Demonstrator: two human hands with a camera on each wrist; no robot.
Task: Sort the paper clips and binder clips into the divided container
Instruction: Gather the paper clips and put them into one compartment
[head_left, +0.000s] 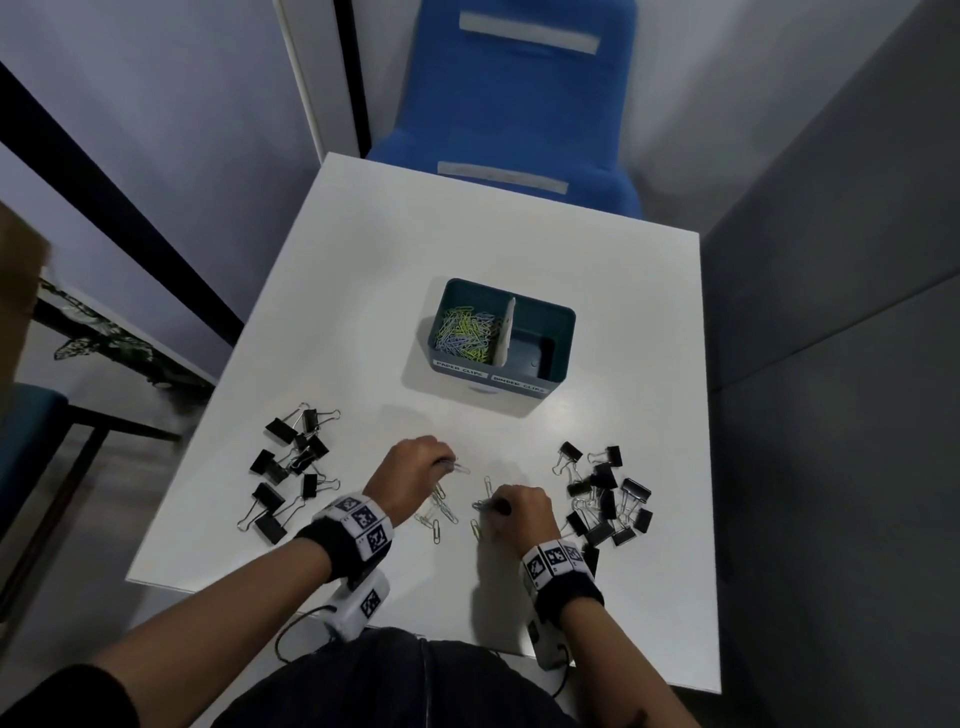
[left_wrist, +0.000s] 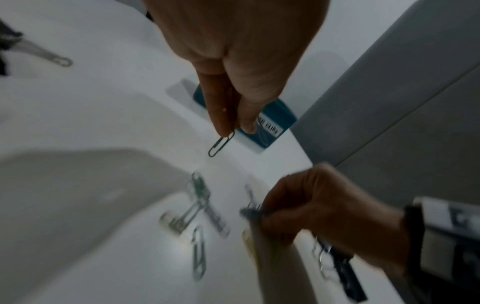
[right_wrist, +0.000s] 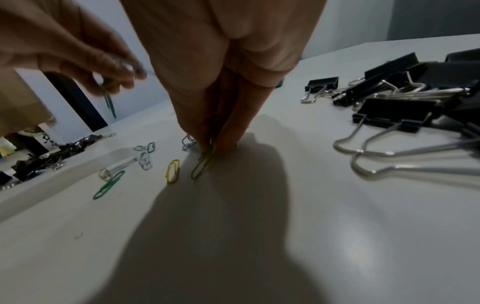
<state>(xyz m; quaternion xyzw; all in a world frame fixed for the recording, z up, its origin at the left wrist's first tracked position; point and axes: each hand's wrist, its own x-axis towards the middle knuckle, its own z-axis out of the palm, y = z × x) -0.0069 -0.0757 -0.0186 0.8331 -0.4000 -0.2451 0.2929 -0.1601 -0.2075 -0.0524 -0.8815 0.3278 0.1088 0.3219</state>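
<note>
A teal divided container (head_left: 558, 332) stands mid-table; its left compartment holds several coloured paper clips (head_left: 467, 332), and nothing shows in the part of its right compartment that I can see. Loose paper clips (head_left: 439, 517) lie between my hands. Black binder clips lie in a left pile (head_left: 288, 467) and a right pile (head_left: 605, 499). My left hand (head_left: 415, 467) pinches paper clips (left_wrist: 221, 144) just above the table. My right hand (head_left: 519, 512) has its fingertips (right_wrist: 226, 135) down on the table, pinching a green paper clip (right_wrist: 203, 164) with others gathered in its fingers.
The white table (head_left: 363, 291) is small, with a blue chair (head_left: 519, 104) beyond its far edge. A grey partition (head_left: 831, 312) runs along the right side. A dark frame and a box stand to the left of the table.
</note>
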